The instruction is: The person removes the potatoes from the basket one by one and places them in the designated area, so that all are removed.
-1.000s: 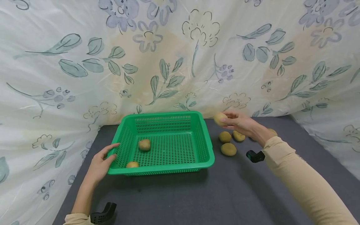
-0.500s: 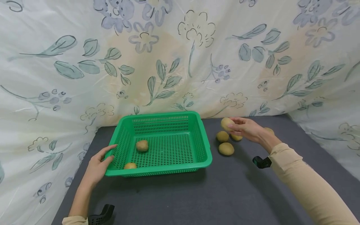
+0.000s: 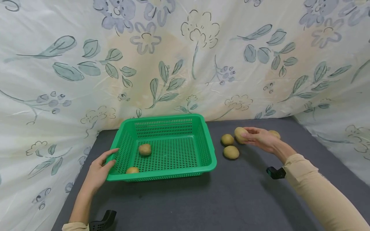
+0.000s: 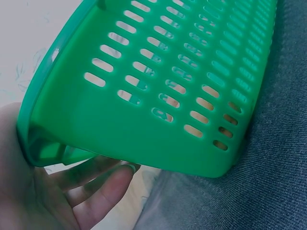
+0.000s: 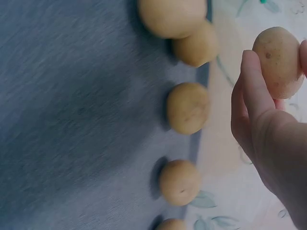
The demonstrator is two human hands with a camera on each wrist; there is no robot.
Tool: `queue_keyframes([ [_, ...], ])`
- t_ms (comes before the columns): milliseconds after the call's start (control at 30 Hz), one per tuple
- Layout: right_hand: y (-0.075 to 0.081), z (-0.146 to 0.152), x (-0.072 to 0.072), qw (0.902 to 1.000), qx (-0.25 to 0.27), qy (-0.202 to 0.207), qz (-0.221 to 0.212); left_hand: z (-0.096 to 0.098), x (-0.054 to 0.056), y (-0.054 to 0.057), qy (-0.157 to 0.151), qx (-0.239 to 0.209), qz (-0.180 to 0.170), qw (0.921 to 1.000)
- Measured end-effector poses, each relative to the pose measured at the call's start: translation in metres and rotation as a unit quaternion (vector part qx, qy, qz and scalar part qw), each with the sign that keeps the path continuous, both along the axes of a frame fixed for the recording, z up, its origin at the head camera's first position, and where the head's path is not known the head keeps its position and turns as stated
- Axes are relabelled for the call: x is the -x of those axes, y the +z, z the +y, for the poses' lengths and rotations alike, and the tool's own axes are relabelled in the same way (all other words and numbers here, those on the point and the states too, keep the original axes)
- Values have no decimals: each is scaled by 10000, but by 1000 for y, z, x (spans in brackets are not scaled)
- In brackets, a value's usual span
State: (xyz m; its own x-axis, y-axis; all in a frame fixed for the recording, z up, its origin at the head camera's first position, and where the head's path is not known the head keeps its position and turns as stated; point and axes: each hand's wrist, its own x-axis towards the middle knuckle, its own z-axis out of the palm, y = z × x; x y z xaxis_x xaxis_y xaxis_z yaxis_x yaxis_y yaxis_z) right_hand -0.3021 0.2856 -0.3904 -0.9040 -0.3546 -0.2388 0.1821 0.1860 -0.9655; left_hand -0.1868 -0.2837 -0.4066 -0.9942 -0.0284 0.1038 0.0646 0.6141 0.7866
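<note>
In the head view, my left hand [image 3: 96,171] grips the left rim of a green plastic basket [image 3: 162,174]. Its fingers fold around that rim in the left wrist view. Two potatoes lie inside, one potato [image 3: 145,149] toward the left of the basket's floor, the other [image 3: 132,170] partly hidden by the near rim. My right hand [image 3: 261,138] pinches a potato [image 5: 278,62] between thumb and fingers, raised over the table to the right of the basket. Close by it on the table are a round potato [image 3: 227,140] and an oval potato [image 3: 231,152].
Another potato [image 3: 274,133] shows behind my right wrist. The right wrist view has several potatoes along the cloth's edge, including one potato [image 5: 188,108] in mid-row. A dark cloth [image 3: 185,205] covers the table, and a floral curtain [image 3: 173,57] hangs behind.
My right hand has moved right and lower with the potato, away from the basket. My left hand stays at the rim. The head view has shifted slightly.
</note>
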Motion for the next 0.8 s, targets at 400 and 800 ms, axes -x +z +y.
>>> queue_keyframes([
  [400, -28, 24, -5, 9994, -41, -254, -218, 0, 0, 1, 5, -4, 40, 10000],
  [800, -43, 32, -13, 9990, 73, -288, -327, 0, 0, 0, -2, -24, 33, 10000],
])
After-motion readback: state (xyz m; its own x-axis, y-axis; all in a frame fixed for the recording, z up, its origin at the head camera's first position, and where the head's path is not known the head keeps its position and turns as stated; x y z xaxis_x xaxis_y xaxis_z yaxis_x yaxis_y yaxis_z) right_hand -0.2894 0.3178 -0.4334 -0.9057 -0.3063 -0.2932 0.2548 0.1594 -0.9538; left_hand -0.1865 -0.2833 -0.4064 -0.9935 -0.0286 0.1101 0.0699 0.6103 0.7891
